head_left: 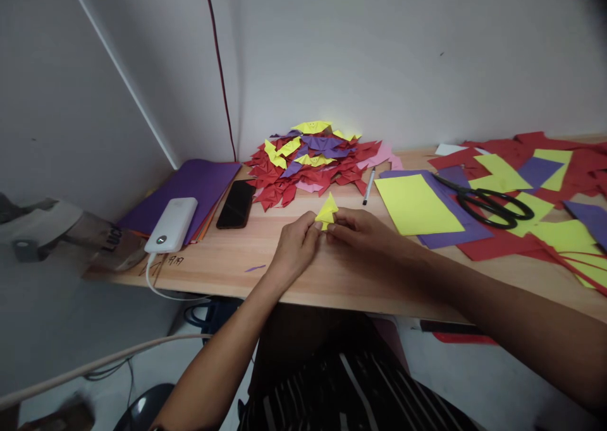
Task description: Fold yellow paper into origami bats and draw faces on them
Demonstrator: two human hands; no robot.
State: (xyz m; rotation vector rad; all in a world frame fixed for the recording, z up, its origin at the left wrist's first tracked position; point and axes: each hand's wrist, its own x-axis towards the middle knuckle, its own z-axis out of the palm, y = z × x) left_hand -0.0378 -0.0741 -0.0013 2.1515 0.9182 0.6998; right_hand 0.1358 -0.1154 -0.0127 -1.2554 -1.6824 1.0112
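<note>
A small folded piece of yellow paper (327, 210) is held just above the wooden table (303, 279), its pointed tip upward. My left hand (300, 240) pinches it from the left side. From the right, my right hand (356, 227) grips its other edge, fingers closed. Behind the hands lies a heap of folded paper shapes (317, 156) in red, yellow, purple and pink; a few yellow ones carry small drawn marks. A pen (368, 186) rests to the right of the heap.
Yellow sheets (417, 205) lie on purple ones at the right, beside black-handled scissors (493, 205) and scattered paper scraps (531, 244). A phone (236, 205) and a cabled white power bank (173, 224) on purple sheets (199, 175) are at the left. A plastic container (114, 244) stands far left.
</note>
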